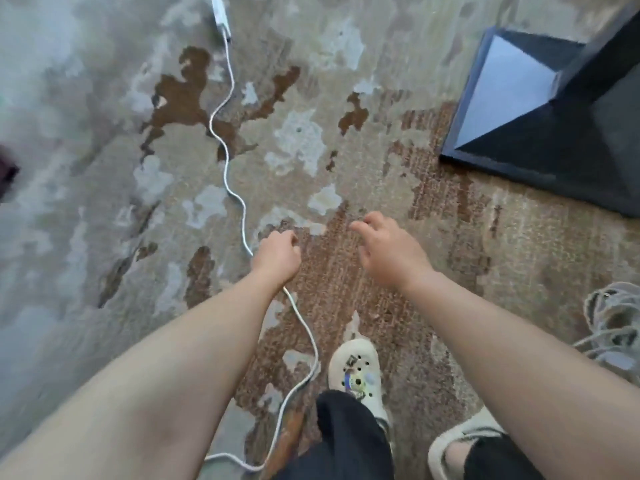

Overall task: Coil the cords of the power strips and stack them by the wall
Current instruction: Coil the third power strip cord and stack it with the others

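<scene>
Cord point(227, 161) — white, snaking across the carpet point(86, 220) from the strip point(219, 15); left hand point(277, 254) grips it, right hand point(391, 251) loose, holding nothing.

Person, head view. Both forearms bare, no sleeves seen. Left hand point(277, 252) and right hand point(391, 251) bare, unadorned. Black trousers point(349, 441) worn. Cream perforated clog point(356, 370) with small charms, just above the trousers; second clog point(457, 445) to their right.
</scene>
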